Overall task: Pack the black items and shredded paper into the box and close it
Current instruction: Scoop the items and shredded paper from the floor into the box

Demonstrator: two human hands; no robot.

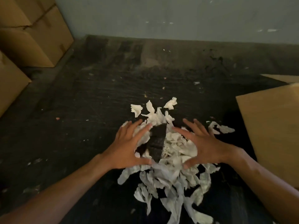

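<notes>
Your left hand (127, 146) is spread wide, fingers splayed and palm down, pressed onto the left side of a heap of shredded paper (169, 159). Your right hand (200, 147) mirrors it on the right side, also splayed flat, fingers pointing up and inward. Neither hand is closed around anything; both rest open on the pile with the thumbs angled toward each other at the near edge.

Between your two hands a black item (157, 143) shows through the paper, a dark rough-textured piece, partly buried so its full shape cannot be told. White scraps lie against it on both sides.

The paper spreads outward from your hands: crumpled white pieces fan out beyond your fingertips, a few lying apart from the heap, and longer pale strips trail toward you below your wrists. All of it sits on a dark, scuffed floor (80, 110) dotted with tiny bits of debris.

To your right, near your right forearm, stands a cardboard box (271, 135); only its brown side and part of a flap are in view, so you cannot see inside it. At the far left, stacked cardboard boxes (32, 38) sit against a pale wall (178, 18).
</notes>
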